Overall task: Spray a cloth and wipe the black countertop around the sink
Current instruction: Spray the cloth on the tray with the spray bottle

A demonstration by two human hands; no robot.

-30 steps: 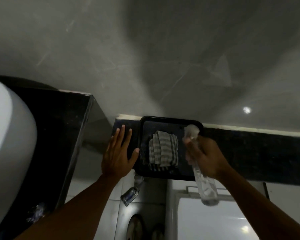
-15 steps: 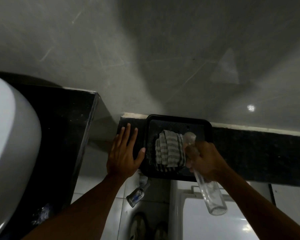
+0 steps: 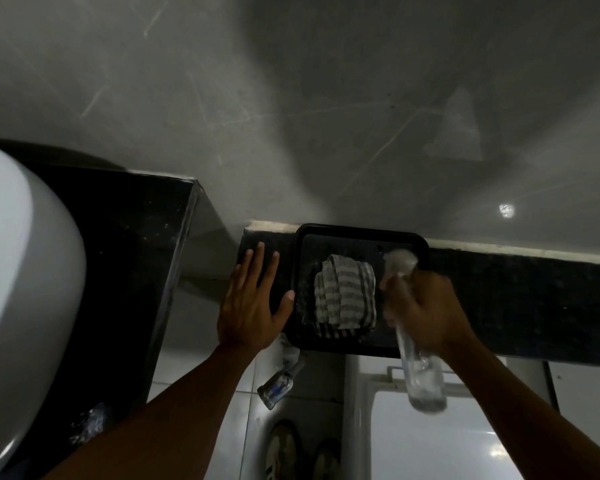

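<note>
A folded grey-and-white striped cloth [image 3: 343, 297] lies in a black tray [image 3: 361, 233] on a narrow dark stone ledge [image 3: 520, 303]. My right hand [image 3: 426, 306] grips a clear spray bottle [image 3: 420, 379], its white nozzle up beside the cloth's right edge, its base hanging down toward me. My left hand [image 3: 252, 299] lies flat on the ledge with fingers spread, its thumb touching the tray's left rim. The black countertop [image 3: 125, 258] and white sink basin [image 3: 18, 292] are at the left.
A grey wall [image 3: 291, 98] rises behind the ledge and counter. Below the ledge hang a metal hose sprayer [image 3: 279, 386] and a white toilet tank [image 3: 465, 438]. Two shoes [image 3: 302, 452] stand on the white floor tiles.
My right hand has tilted the spray bottle slightly, nozzle shifting right of the cloth. The view moved a little closer. My left hand stays flat beside the tray.
</note>
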